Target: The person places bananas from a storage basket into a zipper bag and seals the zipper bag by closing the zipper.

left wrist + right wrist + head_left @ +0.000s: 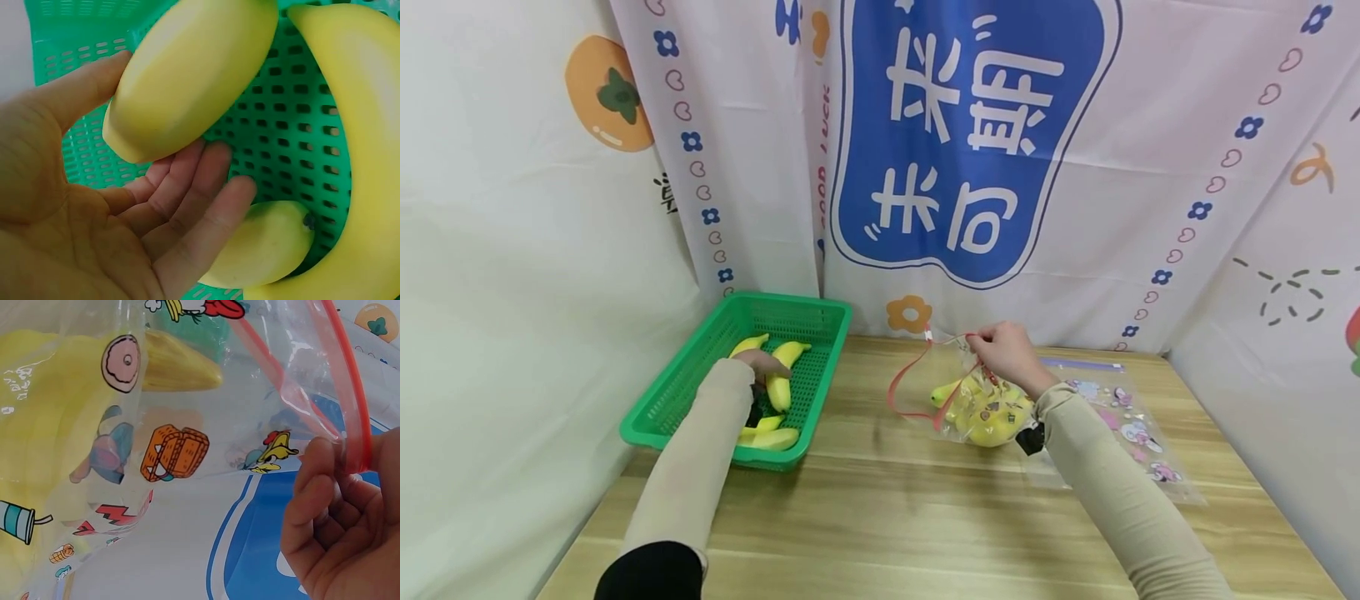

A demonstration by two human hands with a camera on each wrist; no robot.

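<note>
My left hand is down in the green basket. In the left wrist view its thumb and loosely bent fingers lie on either side of one end of a banana, close against its skin. Beside them are a larger curved banana and a shorter, greenish-tipped one. My right hand pinches the red-edged mouth of a clear printed zip bag, holding it up and open. Yellow bananas fill the lower part of this bag.
A flat clear bag with a purple zip and pink prints lies on the wooden table at the right, partly behind the right forearm. A white printed curtain hangs right behind the table, with white walls on both sides.
</note>
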